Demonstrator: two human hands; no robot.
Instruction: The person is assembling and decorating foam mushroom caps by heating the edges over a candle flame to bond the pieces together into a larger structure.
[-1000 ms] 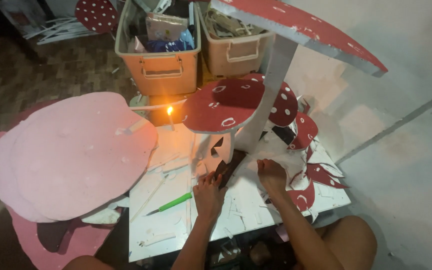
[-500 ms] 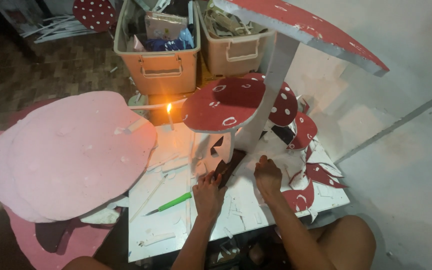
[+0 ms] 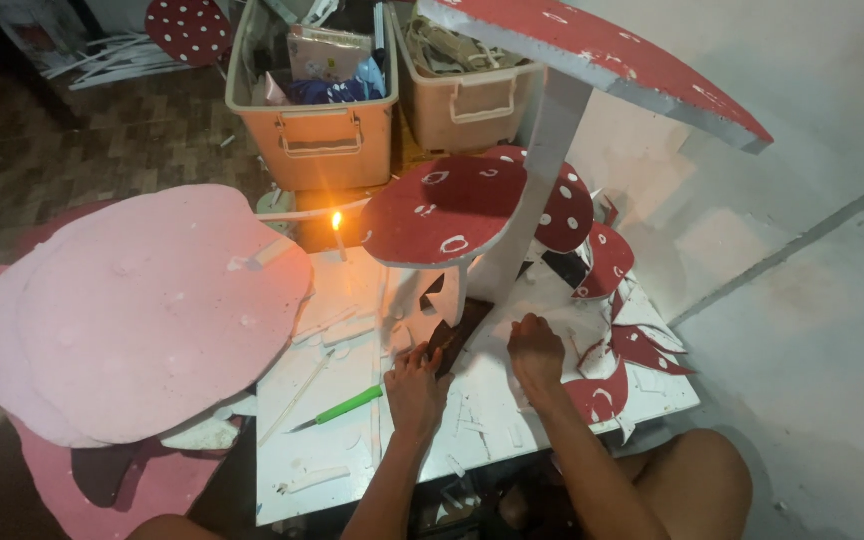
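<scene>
My left hand (image 3: 417, 385) rests on the white foam board (image 3: 352, 450) and grips a dark flat piece (image 3: 449, 342) at the foot of a small red mushroom model (image 3: 444, 215) with white rings. My right hand (image 3: 536, 350) lies just to its right, fingers curled down on the board near the tall white stem (image 3: 532, 190) of a bigger red-capped mushroom (image 3: 602, 60). A green-handled knife (image 3: 344, 407) lies on the board left of my left hand. A lit candle (image 3: 337, 232) burns behind the small mushroom.
Big pink foam discs (image 3: 142, 310) overlap the board's left side. Red spotted cut-offs (image 3: 617, 340) lie at the right. Two tan storage bins (image 3: 317, 130) full of supplies stand behind. My bare knee (image 3: 692, 485) is at the lower right beside a pale wall.
My right hand has drawn slightly inward toward the dark piece. My left hand stays put on it.
</scene>
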